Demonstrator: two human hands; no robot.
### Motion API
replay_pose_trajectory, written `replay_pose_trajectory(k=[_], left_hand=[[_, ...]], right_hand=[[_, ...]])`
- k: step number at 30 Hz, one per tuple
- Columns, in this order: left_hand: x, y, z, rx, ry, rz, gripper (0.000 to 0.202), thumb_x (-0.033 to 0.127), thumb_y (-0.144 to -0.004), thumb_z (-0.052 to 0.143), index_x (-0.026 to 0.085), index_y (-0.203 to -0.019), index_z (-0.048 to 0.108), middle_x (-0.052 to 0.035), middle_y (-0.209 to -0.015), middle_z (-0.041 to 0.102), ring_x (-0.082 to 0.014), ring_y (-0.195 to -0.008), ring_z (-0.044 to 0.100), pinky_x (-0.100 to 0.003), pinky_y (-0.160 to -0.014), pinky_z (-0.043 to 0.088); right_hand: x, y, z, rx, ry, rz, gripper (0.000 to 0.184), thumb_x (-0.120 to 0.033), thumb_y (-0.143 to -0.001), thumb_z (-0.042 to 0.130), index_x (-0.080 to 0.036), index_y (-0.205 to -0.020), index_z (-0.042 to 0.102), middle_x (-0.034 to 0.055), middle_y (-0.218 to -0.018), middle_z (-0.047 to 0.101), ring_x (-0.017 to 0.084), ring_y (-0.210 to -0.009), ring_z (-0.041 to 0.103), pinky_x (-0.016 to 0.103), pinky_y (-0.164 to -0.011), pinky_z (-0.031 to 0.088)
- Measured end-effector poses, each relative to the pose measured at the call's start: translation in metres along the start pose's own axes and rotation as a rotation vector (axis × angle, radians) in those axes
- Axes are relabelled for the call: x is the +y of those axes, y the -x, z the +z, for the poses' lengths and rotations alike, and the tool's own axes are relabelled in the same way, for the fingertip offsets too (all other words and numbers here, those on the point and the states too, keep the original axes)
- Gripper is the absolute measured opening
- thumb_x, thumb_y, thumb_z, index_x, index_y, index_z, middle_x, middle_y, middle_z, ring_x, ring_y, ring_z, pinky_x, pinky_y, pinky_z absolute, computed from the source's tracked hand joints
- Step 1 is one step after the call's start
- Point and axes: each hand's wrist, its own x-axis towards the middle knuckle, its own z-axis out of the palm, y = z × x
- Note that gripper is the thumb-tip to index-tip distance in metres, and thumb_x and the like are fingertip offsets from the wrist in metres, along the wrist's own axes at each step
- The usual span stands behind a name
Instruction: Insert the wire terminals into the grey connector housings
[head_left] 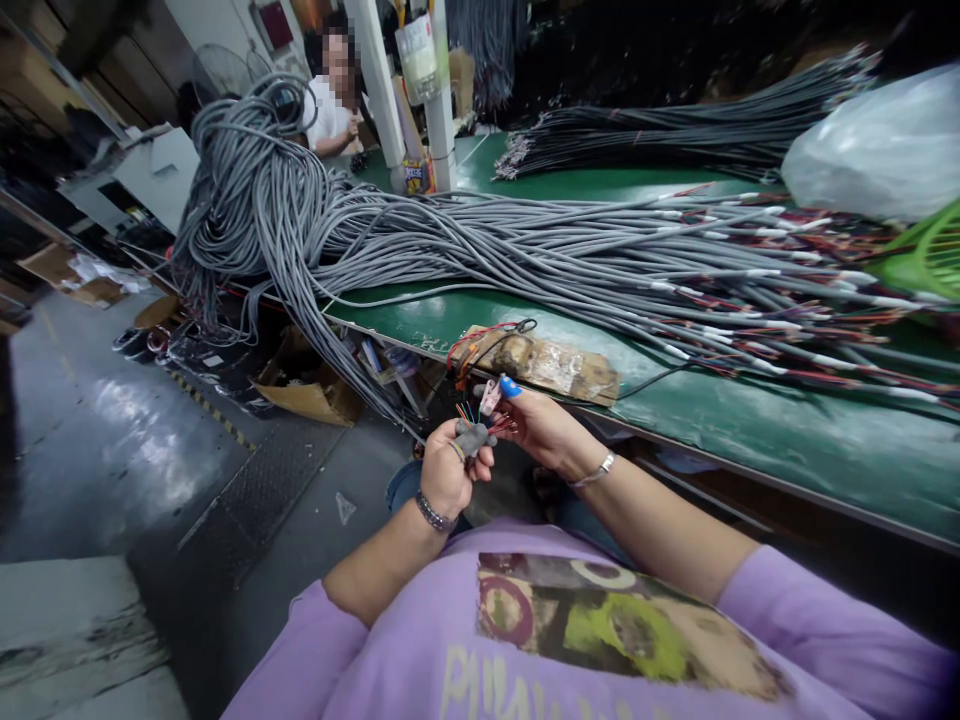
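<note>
My left hand (pixel 448 470) is closed in front of my body, its thumb in a grey covering pressed against the fingers. Thin coloured wires (pixel 466 412) stick out of its grip in a fan. Close beside it, my right hand (pixel 544 428) is closed around the reddish wire ends (pixel 505 425), with a blue covering on one fingertip and pale wrapping on another. The fingertips of both hands nearly meet, so where the wires join is hidden. Just beyond them, at the table edge, lies a taped brown block (pixel 555 362) with red and black leads.
Long grey cables (pixel 480 240) with stripped ends cover the green table (pixel 750 440) and hang off its left end. Dark cable bundles (pixel 660 135), a clear plastic bag (pixel 877 140) and a green basket (pixel 926 255) are farther back. A person (pixel 334 95) is behind a post. Cardboard boxes (pixel 311 385) stand below.
</note>
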Motion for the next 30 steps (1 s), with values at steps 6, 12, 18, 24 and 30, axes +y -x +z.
replay_pose_trajectory(k=[6,12,18,24,30], left_hand=[[-0.005,-0.005,-0.002,-0.011,-0.012,0.012,0.022,0.032,-0.064,0.066,0.016,-0.062,0.052,0.0012,-0.045,0.058,-0.0073,-0.029,0.045,-0.017,-0.030,0.027],[-0.009,-0.007,-0.003,-0.034,-0.056,-0.004,0.022,0.032,-0.066,0.065,0.016,-0.061,0.051,0.0008,-0.046,0.058,-0.0072,-0.029,0.046,-0.017,-0.030,0.025],[-0.007,-0.002,-0.005,-0.012,-0.077,-0.003,0.024,0.035,-0.066,0.067,0.015,-0.062,0.052,0.0012,-0.046,0.057,-0.0065,-0.029,0.045,-0.017,-0.030,0.023],[-0.005,0.009,-0.007,-0.006,-0.038,0.039,0.022,0.033,-0.068,0.065,0.016,-0.063,0.053,0.0013,-0.047,0.058,-0.0066,-0.031,0.045,-0.018,-0.031,0.024],[-0.008,0.007,-0.003,0.060,-0.002,0.089,0.020,0.032,-0.068,0.066,0.016,-0.069,0.054,0.0016,-0.050,0.059,-0.0062,-0.033,0.046,-0.017,-0.033,0.024]], right_hand=[[0.001,-0.003,0.000,-0.017,-0.044,0.009,0.030,-0.046,-0.075,0.068,-0.016,-0.076,0.065,-0.0007,-0.059,0.059,0.009,-0.051,0.053,0.022,-0.052,0.048],[0.005,-0.008,0.002,-0.048,-0.067,-0.086,0.032,-0.045,-0.070,0.072,-0.015,-0.071,0.063,-0.0021,-0.055,0.055,0.008,-0.048,0.049,0.020,-0.045,0.042],[0.002,-0.003,0.001,0.003,-0.087,0.039,0.034,-0.051,-0.082,0.057,-0.017,-0.078,0.063,0.0010,-0.061,0.061,0.010,-0.051,0.053,0.022,-0.050,0.048],[-0.004,0.000,-0.005,-0.069,-0.095,0.127,0.047,-0.058,-0.087,0.042,-0.016,-0.081,0.062,0.0045,-0.071,0.065,0.011,-0.055,0.057,0.023,-0.053,0.050],[-0.004,-0.002,-0.002,-0.031,-0.052,0.048,0.021,-0.035,-0.087,0.053,-0.017,-0.084,0.063,0.0014,-0.067,0.063,0.010,-0.054,0.055,0.022,-0.055,0.050]])
